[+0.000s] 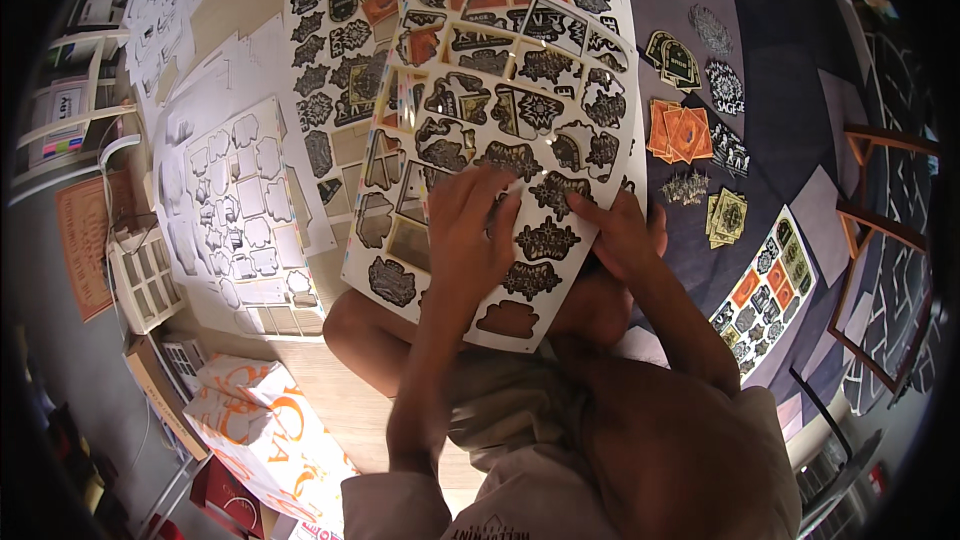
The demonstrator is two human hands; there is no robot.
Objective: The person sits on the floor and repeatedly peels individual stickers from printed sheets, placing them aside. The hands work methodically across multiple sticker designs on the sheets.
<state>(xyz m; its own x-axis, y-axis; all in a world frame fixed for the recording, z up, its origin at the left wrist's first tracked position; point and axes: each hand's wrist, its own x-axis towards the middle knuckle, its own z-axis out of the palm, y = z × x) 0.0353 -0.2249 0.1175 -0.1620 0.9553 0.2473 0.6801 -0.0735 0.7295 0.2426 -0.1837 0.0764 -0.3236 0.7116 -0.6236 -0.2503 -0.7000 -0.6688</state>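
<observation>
A large white sheet of stickers [525, 343] rests tilted over my lap. Dark ornate stickers [547, 238] fill much of it, and several cut-out openings let what lies below show through. My left hand [470, 225] is on top near the sheet's middle, its fingers curled and drawn together at a dark sticker [510, 158]; whatever they pinch is hidden. At the right edge my right hand [625, 237] grips the sheet, thumb on top and the other fingers partly out of sight beyond the edge. Beneath its far end lies another printed sticker sheet [350, 35].
To the right sit piles of loose stickers: orange ones [680, 130], arched ones [675, 62] and yellow-black ones [727, 218]. A smaller printed sheet [765, 295] is nearer me. White cut-out sheets [240, 215] lie left, above a paper bag [270, 435]. A wooden frame [880, 225] stands far right.
</observation>
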